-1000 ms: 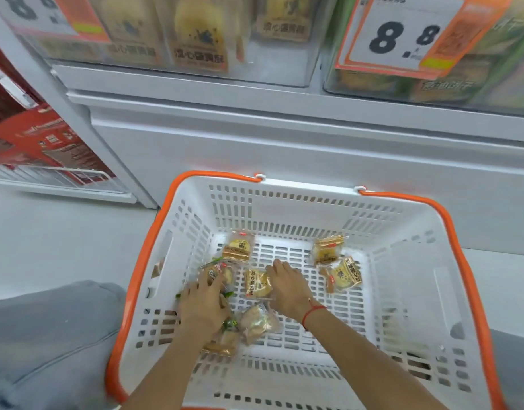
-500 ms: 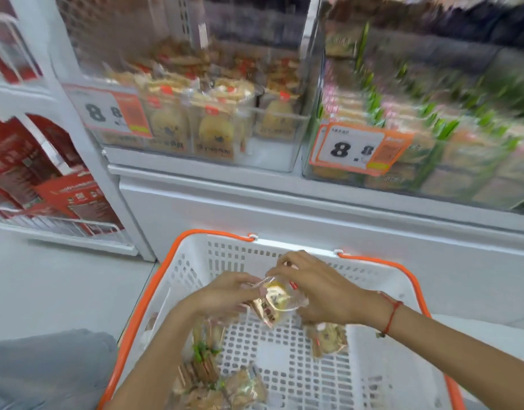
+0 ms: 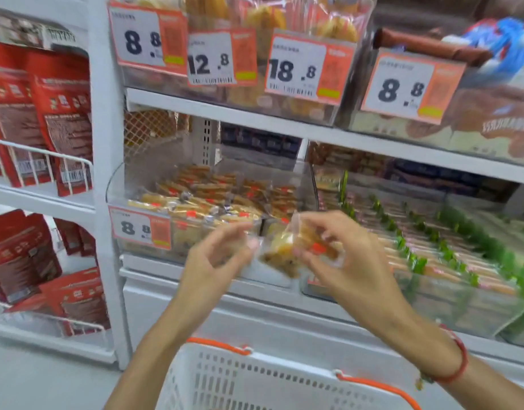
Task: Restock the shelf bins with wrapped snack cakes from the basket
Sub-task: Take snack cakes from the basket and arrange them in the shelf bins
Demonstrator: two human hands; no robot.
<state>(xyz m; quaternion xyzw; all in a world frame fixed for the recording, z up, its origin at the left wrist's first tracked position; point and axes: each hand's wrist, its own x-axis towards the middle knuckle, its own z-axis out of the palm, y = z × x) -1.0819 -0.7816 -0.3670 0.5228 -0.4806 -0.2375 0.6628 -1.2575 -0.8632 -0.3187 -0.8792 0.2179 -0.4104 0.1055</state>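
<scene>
While both hands are raised in front of the shelf, the right hand (image 3: 343, 255) pinches a clear-wrapped yellow snack cake with a small red label (image 3: 296, 250), fingers (image 3: 323, 229) curled over its top edge, thumb under. Left hand (image 3: 216, 255) sits just beside the cake's left end; its fingers (image 3: 240, 232) are bent toward the wrapper, but motion blur hides whether they grasp it or only touch, cannot tell. Just behind the fingers is the clear plastic shelf bin (image 3: 142, 247), part-filled with same yellow wrapped cakes, white-and-orange 8.8 price tag (image 3: 139, 229) on its front. Right of the fingers, a second clear bin with green-and-pink wrapped packs (image 3: 450, 250). Below the wrists, the white perforated plastic basket with orange rim (image 3: 255, 377). Red thread bracelet (image 3: 456, 362) on right wrist. Red pouches on white wire racks (image 3: 56, 119) far left.
</scene>
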